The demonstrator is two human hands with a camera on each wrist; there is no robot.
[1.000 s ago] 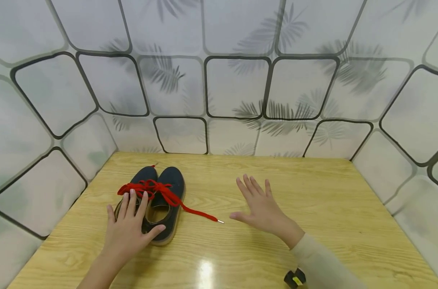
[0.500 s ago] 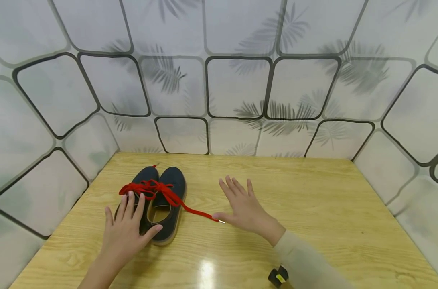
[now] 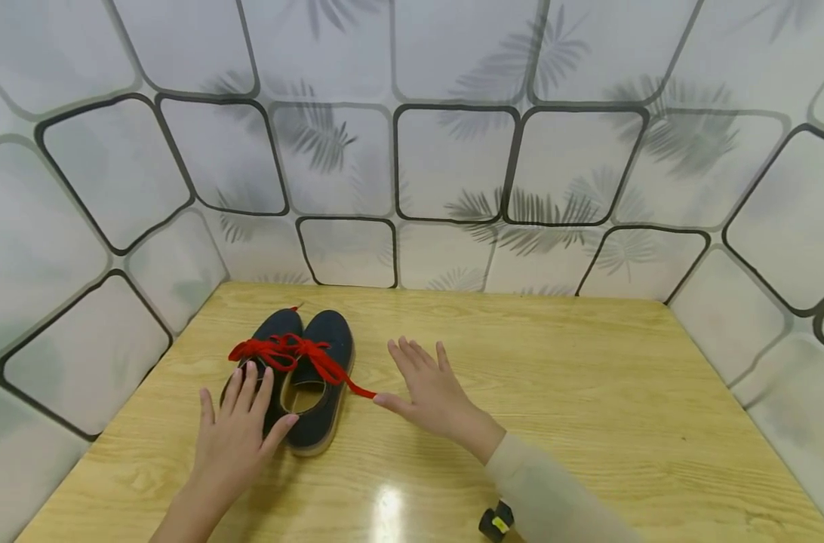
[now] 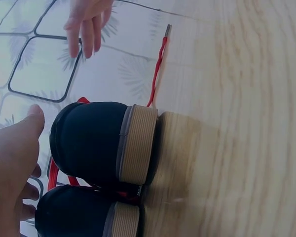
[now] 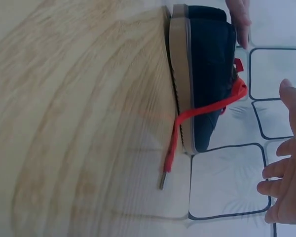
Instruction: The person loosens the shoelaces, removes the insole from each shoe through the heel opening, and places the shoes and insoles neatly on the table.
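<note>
Two navy shoes with tan soles stand side by side at the left of the table. In the head view, the left shoe (image 3: pixel 278 323) is partly hidden by my left hand (image 3: pixel 232 441), spread above its heel. A red shoelace (image 3: pixel 325 367) is bowed on the right shoe (image 3: pixel 332 337), and one end trails right. My right hand (image 3: pixel 435 396), fingers straight and apart, hovers over that end and hides its tip. The right wrist view shows the lace (image 5: pixel 202 109) hanging down to a metal tip beside the shoe's sole (image 5: pixel 180 64). Both hands hold nothing.
The wooden table (image 3: pixel 554 377) reaches back to white patterned walls (image 3: pixel 453 166) on three sides. A small black block with a yellow label (image 3: pixel 496 522) is at the right sleeve (image 3: pixel 548 486). A second red lace tip shows beyond the left shoe.
My right hand has moved left toward the shoes, and now covers the lace's end in the head view. My left hand has hardly moved. The shoes stay in place.
</note>
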